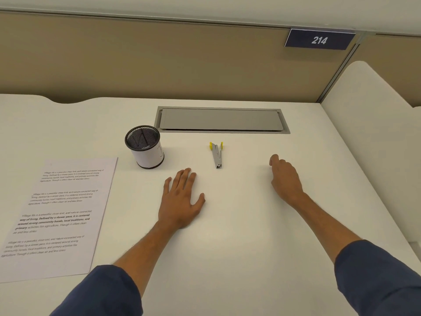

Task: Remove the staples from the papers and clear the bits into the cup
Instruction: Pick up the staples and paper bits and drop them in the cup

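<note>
Printed papers lie flat at the left of the white desk. A black mesh cup wrapped in white paper stands upright just beyond their top right corner. A metal staple remover with yellow grips lies in the middle, jaws pointing toward me. My left hand rests flat on the desk, fingers straight, between the cup and the remover and nearer to me. My right hand rests on the desk to the right of the remover, fingers loosely curled and holding nothing.
A grey cable hatch is set into the desk behind the remover. A beige partition with a blue "214" sign closes the back. A white side panel rises along the right edge.
</note>
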Demonstrator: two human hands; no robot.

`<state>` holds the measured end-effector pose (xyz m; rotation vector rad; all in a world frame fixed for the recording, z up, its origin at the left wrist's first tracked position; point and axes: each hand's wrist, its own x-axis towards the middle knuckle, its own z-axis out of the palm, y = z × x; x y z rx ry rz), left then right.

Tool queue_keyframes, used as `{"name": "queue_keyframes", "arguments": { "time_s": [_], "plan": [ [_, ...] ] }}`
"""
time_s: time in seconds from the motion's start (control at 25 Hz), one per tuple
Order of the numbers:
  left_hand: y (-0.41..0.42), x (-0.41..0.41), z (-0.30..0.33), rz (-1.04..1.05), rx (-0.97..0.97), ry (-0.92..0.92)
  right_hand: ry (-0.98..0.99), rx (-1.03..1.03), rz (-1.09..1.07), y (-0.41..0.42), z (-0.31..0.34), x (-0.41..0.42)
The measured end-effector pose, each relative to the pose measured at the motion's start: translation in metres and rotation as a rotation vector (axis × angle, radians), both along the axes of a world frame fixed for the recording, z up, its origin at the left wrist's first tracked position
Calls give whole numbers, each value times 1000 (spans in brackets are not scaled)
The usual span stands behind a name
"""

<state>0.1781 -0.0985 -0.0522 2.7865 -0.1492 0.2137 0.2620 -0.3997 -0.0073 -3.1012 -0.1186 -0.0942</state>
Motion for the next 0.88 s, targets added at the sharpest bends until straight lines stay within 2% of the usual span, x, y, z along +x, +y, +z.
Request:
{"name": "queue_keyframes", "arguments": {
  "time_s": [0.08,0.12,0.28,0.36,0.44,0.6,0.88],
  "plan": [
    [0,0,0,-1,-7,-4,23,116,-26,-3,2,2],
    [0,0,0,-2,-6,-2,34,265,-78,-6,2,4],
    [0,-1,0,0,14,13,179,1209,-450,-11,15,13],
    [0,0,0,1,17,14,295,1602,-512,-3,26,15],
    [1,-1,1,2,16,16,372,1860,-478,13,38,20],
    [0,0,1,0,5,13,474,2072,-346,62,57,30],
    [0,0,2,5,-8,30,614,2024,-177,180,95,43]
  ]
}}
